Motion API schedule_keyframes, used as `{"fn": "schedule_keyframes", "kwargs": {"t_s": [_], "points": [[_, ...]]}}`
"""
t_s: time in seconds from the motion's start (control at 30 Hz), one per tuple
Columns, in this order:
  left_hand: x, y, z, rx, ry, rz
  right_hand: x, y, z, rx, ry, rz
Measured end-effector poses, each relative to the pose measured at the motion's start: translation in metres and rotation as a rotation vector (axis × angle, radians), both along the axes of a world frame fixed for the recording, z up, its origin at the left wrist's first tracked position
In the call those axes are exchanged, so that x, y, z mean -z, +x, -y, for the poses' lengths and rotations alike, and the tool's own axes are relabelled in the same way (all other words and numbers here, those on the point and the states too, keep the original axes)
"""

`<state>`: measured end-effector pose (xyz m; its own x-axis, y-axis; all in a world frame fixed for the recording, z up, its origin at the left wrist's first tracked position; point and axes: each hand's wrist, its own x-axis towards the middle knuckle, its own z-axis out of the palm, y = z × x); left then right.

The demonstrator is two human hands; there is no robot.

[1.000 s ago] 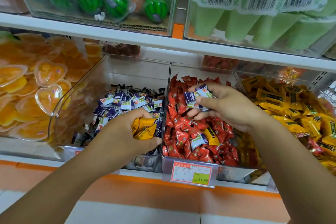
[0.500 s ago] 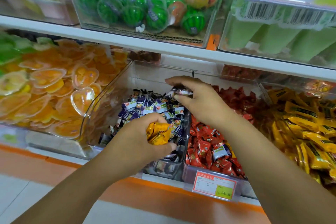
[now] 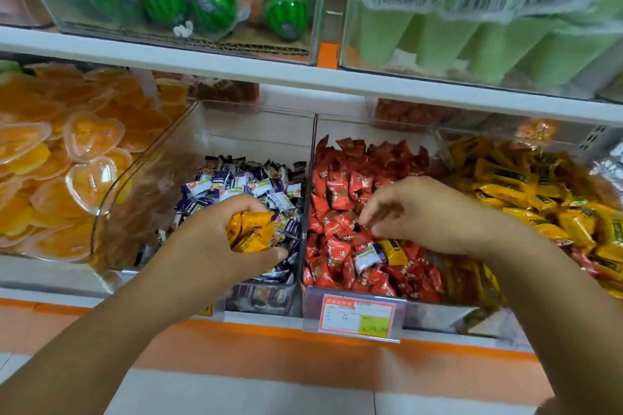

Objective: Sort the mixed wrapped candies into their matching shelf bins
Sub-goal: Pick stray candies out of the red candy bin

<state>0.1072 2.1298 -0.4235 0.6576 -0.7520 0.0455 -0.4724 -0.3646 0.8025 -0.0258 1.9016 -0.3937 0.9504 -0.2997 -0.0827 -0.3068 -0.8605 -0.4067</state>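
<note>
Across the middle of the frame, three clear shelf bins sit side by side: a purple-and-white bin (image 3: 242,131) at centre, a red bin (image 3: 371,130) right of centre, and a yellow bin (image 3: 478,136) at the far right. Sorting looks partly done. Each bin is mostly one colour, yet a purple-and-white stray (image 3: 369,254) and a yellow stray (image 3: 392,251) lie touching among the red candies, low in that bin, and a few red wrappers (image 3: 585,261) show in the yellow bin near the right edge. The left hand (image 3: 215,246), below centre over the purple-and-white bin, keeps a tight grip on a bunch of yellow candies (image 3: 251,232), which likely belong at the far right. The right hand (image 3: 421,212) hovers over the red bin, fingers bent downward, grip narrow, with nothing visible in it, its fingertips (image 3: 364,222) near the two strays.
</note>
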Motion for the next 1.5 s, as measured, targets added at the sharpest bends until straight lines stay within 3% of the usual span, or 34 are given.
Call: {"fn": "schedule_keyframes", "kwargs": {"t_s": [0.17, 0.37, 0.63, 0.77, 0.9, 0.97, 1.07, 1.13, 1.2, 1.23, 1.5], "points": [[0.002, -0.008, 0.008, 0.018, 0.014, 0.017, 0.029, -0.009, -0.007, -0.069, -0.097, -0.123], [0.000, -0.016, 0.009, 0.018, 0.005, 0.026, 0.049, -0.002, -0.015, -0.110, -0.251, 0.012], [0.003, -0.008, 0.004, 0.009, 0.003, 0.031, 0.014, -0.016, 0.000, 0.132, 0.114, 0.133], [0.003, -0.008, 0.005, 0.022, -0.006, 0.024, 0.003, -0.004, -0.008, 0.233, 0.162, 0.435], [0.002, -0.011, 0.005, 0.030, -0.008, 0.034, -0.003, 0.033, -0.038, 0.167, 0.515, 0.604], [0.002, -0.011, 0.005, 0.022, -0.006, 0.031, -0.006, 0.043, -0.042, 0.119, 0.559, 0.568], [0.003, -0.009, 0.005, 0.028, 0.000, 0.023, -0.021, 0.030, -0.029, 0.235, 0.206, 0.370], [0.003, -0.008, 0.005, 0.040, 0.004, 0.025, -0.024, 0.012, -0.015, 0.274, -0.016, 0.028], [0.003, -0.007, 0.006, 0.046, 0.006, 0.016, -0.017, 0.000, -0.013, 0.264, -0.116, -0.355], [0.004, -0.006, 0.006, 0.050, 0.003, 0.008, -0.008, -0.003, -0.013, 0.262, -0.120, -0.445], [0.000, -0.011, 0.017, 0.049, -0.079, -0.020, 0.007, -0.026, -0.003, 0.347, 0.062, -0.152]]}}
